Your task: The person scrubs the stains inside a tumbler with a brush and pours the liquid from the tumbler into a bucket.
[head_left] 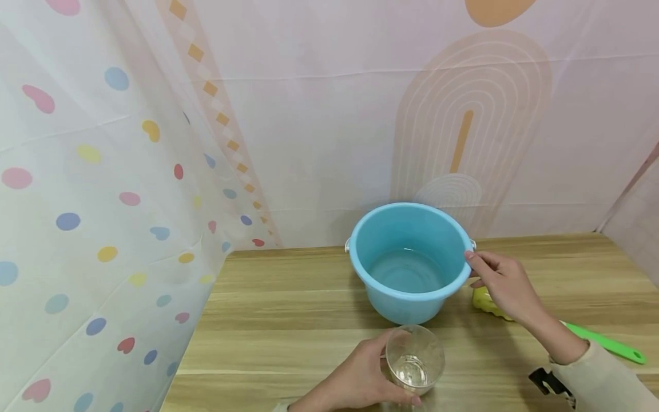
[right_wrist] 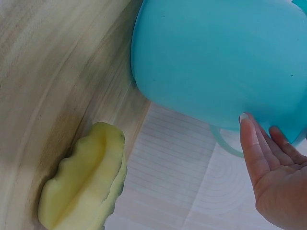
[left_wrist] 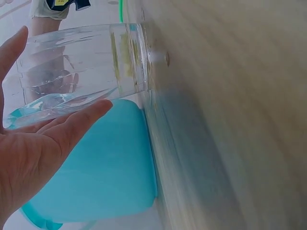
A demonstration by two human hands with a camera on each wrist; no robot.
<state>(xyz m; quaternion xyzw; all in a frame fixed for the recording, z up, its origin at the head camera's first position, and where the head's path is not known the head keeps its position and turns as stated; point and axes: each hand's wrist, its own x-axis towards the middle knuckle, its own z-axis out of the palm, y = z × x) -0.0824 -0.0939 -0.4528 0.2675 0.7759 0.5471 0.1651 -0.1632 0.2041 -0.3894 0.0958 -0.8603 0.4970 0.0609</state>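
A light blue bucket (head_left: 407,309) stands upright on the wooden table, with clear water (head_left: 407,270) at its bottom. My right hand (head_left: 507,286) pinches its rim at the right, thumb on top and fingers outside below the rim. In the right wrist view those fingers (right_wrist: 256,148) lie against the bucket's side (right_wrist: 211,62). In front of the bucket is a clear plastic cup (head_left: 415,357). My left hand (head_left: 362,372) grips the cup from the left, thumb on the near side. The left wrist view shows the cup (left_wrist: 81,67) with its base close to the tabletop.
A yellow sponge-like piece with a wavy edge (right_wrist: 84,177) lies right of the bucket, partly behind my right hand in the head view. A green handle (head_left: 607,343) lies further right. Patterned cloth (head_left: 319,137) hangs behind the table (head_left: 268,337) and along its left.
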